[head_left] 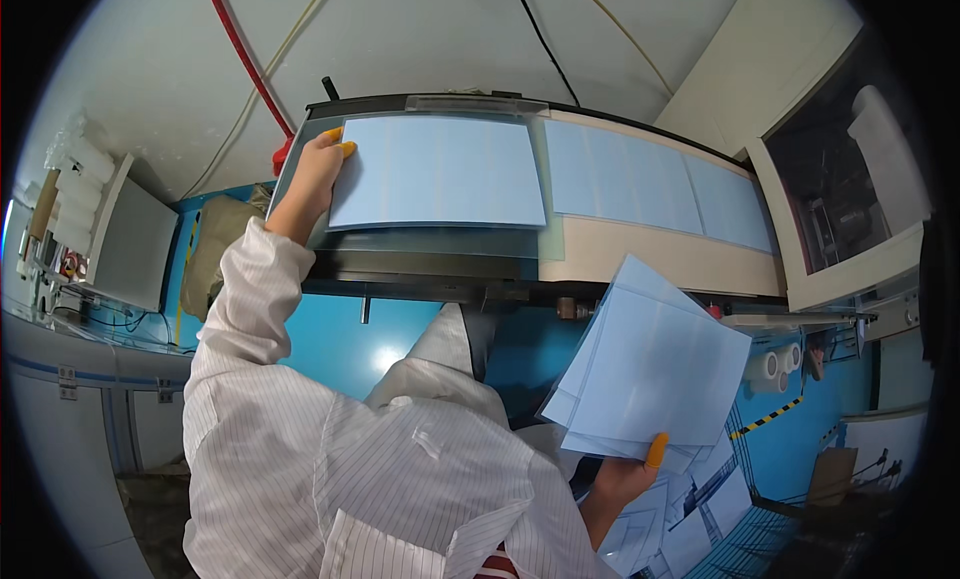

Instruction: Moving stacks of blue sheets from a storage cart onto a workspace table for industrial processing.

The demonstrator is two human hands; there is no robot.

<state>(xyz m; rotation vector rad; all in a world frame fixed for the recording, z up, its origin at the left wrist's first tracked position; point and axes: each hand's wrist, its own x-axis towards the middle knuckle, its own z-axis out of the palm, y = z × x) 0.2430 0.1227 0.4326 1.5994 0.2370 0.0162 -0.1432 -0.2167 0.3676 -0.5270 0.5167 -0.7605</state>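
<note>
My left hand (pixel 316 174), with orange finger cots on its fingertips, pinches the left edge of a pale blue rectangular sheet (pixel 440 171). This sheet lies over the dark-framed feed table (pixel 420 263) at the left end of the machine. My right hand (pixel 622 481), also wearing an orange finger cot, grips the lower edge of a fanned stack of pale blue sheets (pixel 660 359), held tilted in front of the machine. Further right, a flat blue sheet (pixel 622 179) and another blue sheet (pixel 732 201) lie in a row on the beige conveyor belt (pixel 660 251).
A white machine housing (pixel 770 99) with a dark window stands at the right end of the belt. Below my right hand, more sheets (pixel 700 509) lie by a dark wire rack (pixel 765 524). A grey cabinet (pixel 135 244) is at left. Red hose (pixel 240 54) runs down the wall.
</note>
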